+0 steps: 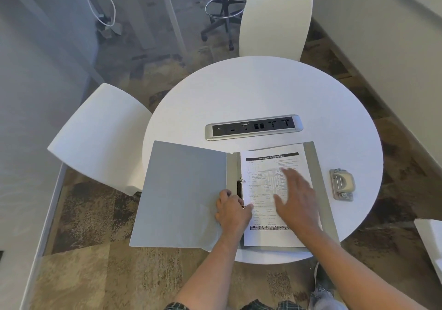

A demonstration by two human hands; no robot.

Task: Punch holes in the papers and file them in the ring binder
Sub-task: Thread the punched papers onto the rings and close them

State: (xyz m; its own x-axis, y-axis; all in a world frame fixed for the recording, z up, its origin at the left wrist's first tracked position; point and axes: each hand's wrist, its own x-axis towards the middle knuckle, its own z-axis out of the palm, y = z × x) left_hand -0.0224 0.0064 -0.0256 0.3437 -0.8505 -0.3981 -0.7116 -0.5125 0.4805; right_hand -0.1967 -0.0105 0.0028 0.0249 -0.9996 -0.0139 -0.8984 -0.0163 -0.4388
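A grey ring binder [184, 195] lies open and flat on a round white table [263, 90], at the edge nearest the person. Its spine runs away from the person, and its left cover hangs out past the table rim. A printed paper [270, 166] lies on the right half of the binder, long axis parallel to the spine, with its bold black heading at the far end and a black footer line at the near end. Its left edge sits at the ring mechanism [240, 190].

The left hand [233, 211] rests at the near part of the rings, fingers curled at the mechanism and the paper's left margin; whether it actually grips the ring cannot be told. The right hand [296, 197] lies spread and relaxed, palm down, over the middle of the paper, fingers pointing away and slightly left, grasping nothing.

A metal hole punch [342, 185] stands on the table just right of the binder, apart from both hands. A silver power socket strip [253, 127] is set into the table beyond the binder. Two white chairs [275, 25] stand around the table.
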